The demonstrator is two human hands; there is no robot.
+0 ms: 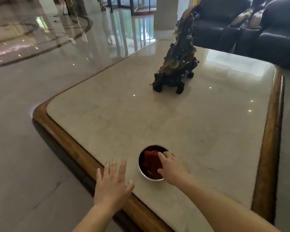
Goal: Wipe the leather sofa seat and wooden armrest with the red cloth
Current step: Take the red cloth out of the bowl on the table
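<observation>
A red cloth (150,160) lies bunched inside a small round white bowl (141,170) near the front of the marble-topped table (191,131). My right hand (172,167) reaches into the bowl, its fingers curled over the cloth's right side. My left hand (113,180) hovers flat with fingers spread over the table's front left edge, holding nothing. The dark leather sofa (251,29) stands beyond the table at the upper right. Between its seats shows a brown armrest (244,18).
A tall dark carved ornament (177,64) stands on the table's far half. A wooden rim (64,138) frames the table. Glossy stone floor (32,81) spreads to the left, with a white pillar (166,12) and glass doors at the back.
</observation>
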